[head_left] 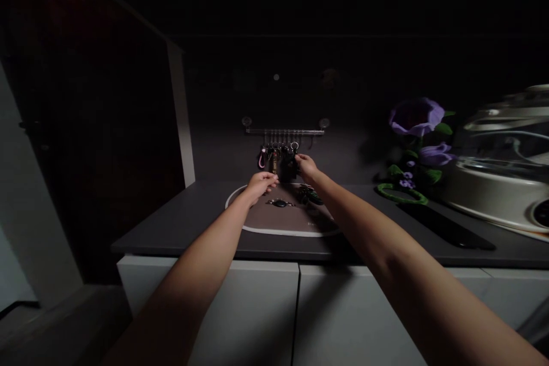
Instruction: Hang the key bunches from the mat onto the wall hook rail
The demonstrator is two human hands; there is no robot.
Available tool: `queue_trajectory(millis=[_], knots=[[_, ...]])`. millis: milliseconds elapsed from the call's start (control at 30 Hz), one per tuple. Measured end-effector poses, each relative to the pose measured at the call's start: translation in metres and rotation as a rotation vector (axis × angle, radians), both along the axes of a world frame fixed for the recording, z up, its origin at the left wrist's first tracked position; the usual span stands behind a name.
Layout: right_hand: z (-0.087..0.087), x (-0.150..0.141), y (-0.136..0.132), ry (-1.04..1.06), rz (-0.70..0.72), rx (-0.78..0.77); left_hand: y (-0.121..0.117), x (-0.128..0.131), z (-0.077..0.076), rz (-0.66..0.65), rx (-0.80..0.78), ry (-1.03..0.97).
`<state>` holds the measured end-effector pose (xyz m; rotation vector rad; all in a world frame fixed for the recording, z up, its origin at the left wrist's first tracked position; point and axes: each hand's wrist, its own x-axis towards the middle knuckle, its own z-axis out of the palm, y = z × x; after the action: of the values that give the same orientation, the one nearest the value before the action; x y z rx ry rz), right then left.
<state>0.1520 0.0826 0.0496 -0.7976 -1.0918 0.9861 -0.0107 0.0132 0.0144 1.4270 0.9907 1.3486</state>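
A metal rail (285,132) with several hooks is fixed to the dark wall, and bunches of keys and keychains hang from it. Among them are a pink loop strap (262,158) and a brown lettered tag (275,161). My right hand (306,167) pinches a dark keychain (291,167) just below its metal ring (294,146), which is up at the hooks. My left hand (261,184) is closed at the fingertips by the tag's lower end; what it holds, if anything, is unclear. Below lie a small black key fob (280,203) and a dark bunch of keys (312,195).
A brown mat (274,222) with a pale rim covers part of the dark counter (171,223). To the right stand purple knitted flowers (418,119), a flat black phone-like slab (446,226) and a white appliance with a clear cover (501,183). White cabinets are below.
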Motion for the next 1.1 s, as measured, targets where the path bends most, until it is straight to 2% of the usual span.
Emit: queue_trajectory(millis=[100, 367, 500, 600, 700, 767, 900, 1100], knots=[[-0.005, 0.000, -0.008, -0.043, 0.034, -0.093, -0.001, -0.001, 0.000, -0.030, -0.007, 0.031], [-0.017, 0.000, -0.026, 0.007, 0.053, -0.117, -0.004, -0.009, 0.002, -0.105, -0.001, 0.168], [-0.019, -0.002, -0.046, -0.042, 0.053, -0.104, -0.009, -0.013, 0.006, -0.125, -0.014, 0.233], [-0.022, -0.002, -0.063, -0.057, 0.101, -0.108, -0.011, -0.017, 0.008, -0.157, -0.033, 0.313], [-0.029, 0.002, -0.076, -0.058, 0.157, -0.040, -0.011, -0.021, 0.009, -0.210, -0.046, 0.378], [-0.034, 0.007, -0.080, -0.138, 0.137, 0.048, -0.012, -0.024, 0.009, -0.248, -0.059, 0.401], [-0.042, 0.015, -0.081, -0.458, 0.032, 0.208, -0.014, -0.028, 0.010, -0.296, -0.079, 0.446], [-0.041, 0.012, -0.083, -0.785, -0.112, 0.286, -0.010, -0.032, 0.009, -0.279, 0.018, 0.619]])
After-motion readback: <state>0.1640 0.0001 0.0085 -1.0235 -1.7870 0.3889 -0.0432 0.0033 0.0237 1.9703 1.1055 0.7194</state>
